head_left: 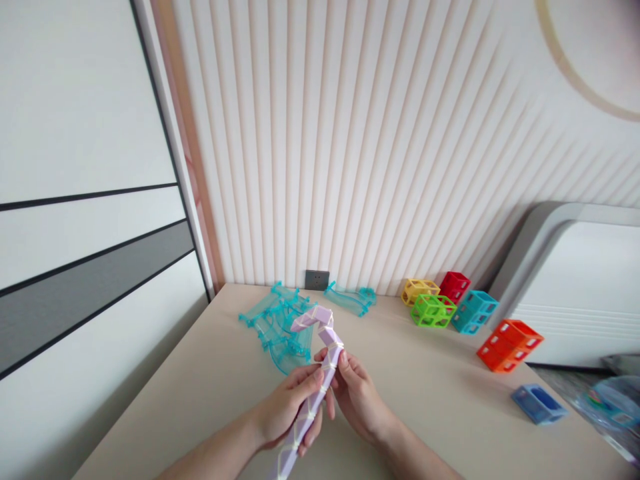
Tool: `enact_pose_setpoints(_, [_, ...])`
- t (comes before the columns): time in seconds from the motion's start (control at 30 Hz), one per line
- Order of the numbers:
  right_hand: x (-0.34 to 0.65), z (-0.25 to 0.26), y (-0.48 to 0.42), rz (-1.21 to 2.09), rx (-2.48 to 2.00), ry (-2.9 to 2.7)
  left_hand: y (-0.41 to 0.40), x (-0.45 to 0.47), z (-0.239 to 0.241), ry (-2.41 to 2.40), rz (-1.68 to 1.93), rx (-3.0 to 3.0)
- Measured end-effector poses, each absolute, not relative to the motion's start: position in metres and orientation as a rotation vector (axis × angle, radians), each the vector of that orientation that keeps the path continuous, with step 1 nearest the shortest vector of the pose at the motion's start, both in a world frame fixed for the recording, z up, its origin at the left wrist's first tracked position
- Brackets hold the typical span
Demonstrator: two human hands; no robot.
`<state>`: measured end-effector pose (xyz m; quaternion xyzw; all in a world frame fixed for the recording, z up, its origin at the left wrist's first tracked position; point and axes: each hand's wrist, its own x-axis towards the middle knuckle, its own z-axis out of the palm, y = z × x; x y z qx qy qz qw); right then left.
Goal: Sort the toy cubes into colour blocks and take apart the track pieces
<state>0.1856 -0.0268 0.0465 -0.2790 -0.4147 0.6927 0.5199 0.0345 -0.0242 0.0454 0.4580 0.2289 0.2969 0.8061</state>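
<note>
A pale purple twist-snake puzzle [320,360] made of linked wedge segments rises from the lower centre and bends into a hook at its top. My left hand [287,410] is wrapped round its lower part. My right hand [357,397] pinches the segments just above, with fingertips on the strip. Both hands are held over the beige table [200,387], close to my body.
Clear turquoise track pieces [277,323] lie behind the hands, with one more [350,298] near a grey wall socket [317,279]. Yellow, green, red, teal and orange frame cubes [453,303] sit at the back right. A blue frame [539,403] lies near the right edge. A white appliance [575,280] stands at the right.
</note>
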Motion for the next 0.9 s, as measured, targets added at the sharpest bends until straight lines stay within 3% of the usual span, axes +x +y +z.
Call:
enact_pose_setpoints(0.2, [0.188,0.045,-0.027,1.699,-0.671,-0.955,-0.025,0.034,0.044,0.431,0.67,0.941])
enact_pose_setpoints(0.53, [0.206,0.038,-0.007,1.231,-0.983,-1.189,-0.012,0.031,0.037,0.7,0.653,1.035])
enact_pose_setpoints(0.9, [0.204,0.036,-0.006,1.388,-0.887,-1.275,-0.016,0.033,0.033,0.712,0.553,1.0])
